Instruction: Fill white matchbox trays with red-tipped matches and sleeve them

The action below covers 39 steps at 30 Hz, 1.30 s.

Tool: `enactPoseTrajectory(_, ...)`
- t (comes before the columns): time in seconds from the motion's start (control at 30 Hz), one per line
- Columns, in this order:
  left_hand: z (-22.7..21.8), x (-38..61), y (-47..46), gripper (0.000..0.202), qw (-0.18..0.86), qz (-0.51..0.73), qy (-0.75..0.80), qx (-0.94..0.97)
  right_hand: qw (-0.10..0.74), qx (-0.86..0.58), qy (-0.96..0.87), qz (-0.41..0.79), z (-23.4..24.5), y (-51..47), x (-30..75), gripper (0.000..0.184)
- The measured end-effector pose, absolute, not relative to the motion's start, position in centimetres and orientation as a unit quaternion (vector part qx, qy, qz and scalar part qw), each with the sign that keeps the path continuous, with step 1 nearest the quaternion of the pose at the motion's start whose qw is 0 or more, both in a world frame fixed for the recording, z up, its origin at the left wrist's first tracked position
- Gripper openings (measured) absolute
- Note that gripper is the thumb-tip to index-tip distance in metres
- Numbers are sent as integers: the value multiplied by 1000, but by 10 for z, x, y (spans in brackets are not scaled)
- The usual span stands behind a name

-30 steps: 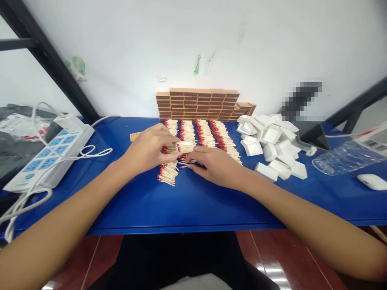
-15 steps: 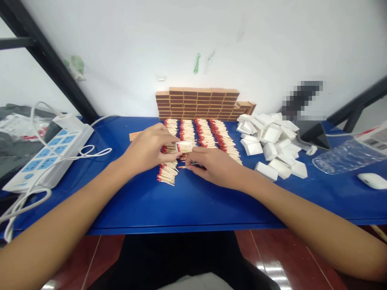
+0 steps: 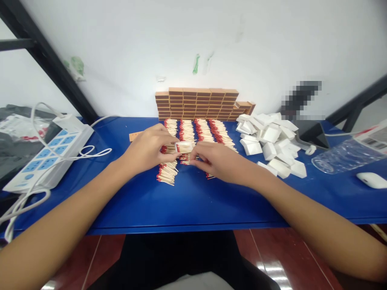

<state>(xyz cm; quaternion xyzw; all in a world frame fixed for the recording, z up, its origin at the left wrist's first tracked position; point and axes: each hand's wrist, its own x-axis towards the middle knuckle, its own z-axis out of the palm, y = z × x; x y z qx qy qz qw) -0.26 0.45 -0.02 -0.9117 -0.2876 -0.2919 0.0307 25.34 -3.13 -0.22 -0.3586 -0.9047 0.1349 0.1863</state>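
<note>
A small white matchbox tray (image 3: 185,144) with red-headed matches (image 3: 183,149) in it is held above the matchstick rows, my left hand (image 3: 151,147) gripping its left end between thumb and fingers. At the tray's right end, my right hand (image 3: 214,161) has its thumb and fingertips drawn together; what they pinch is hidden. Rows of loose matches (image 3: 167,174) lie side by side on the blue table (image 3: 169,205), red heads to the left. Parts of the rows are covered by both hands.
Brown matchbox sleeves (image 3: 196,102) are stacked against the wall. White trays (image 3: 272,137) lie heaped at right, near a clear plastic bottle (image 3: 344,157) and a white mouse-like object (image 3: 371,180). A power strip (image 3: 51,155) with loose cables stands at left. An orange piece (image 3: 134,135) lies behind my left hand.
My right hand has moved slightly up and right, its fingertips now by the tray's right end. The match that showed at its fingertips is out of sight. My left hand stays put with the tray.
</note>
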Motion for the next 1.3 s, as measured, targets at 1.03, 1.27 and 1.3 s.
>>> enactPoseTrajectory(1.03, 4, 4, -3, 26, 0, -311, -269, -912, 247, -374, -892, 64, -2, -22, 259, 12)
enactPoseTrajectory(1.27, 1, -3, 4, 31, 30, -307, -291, -906, 173, -347, -917, 92, -1, -25, 261, 14)
enactPoseTrajectory(1.3, 1, -3, 4, 30, 31, -307, -292, -906, 156, -351, -918, 94, -2, -25, 260, 14)
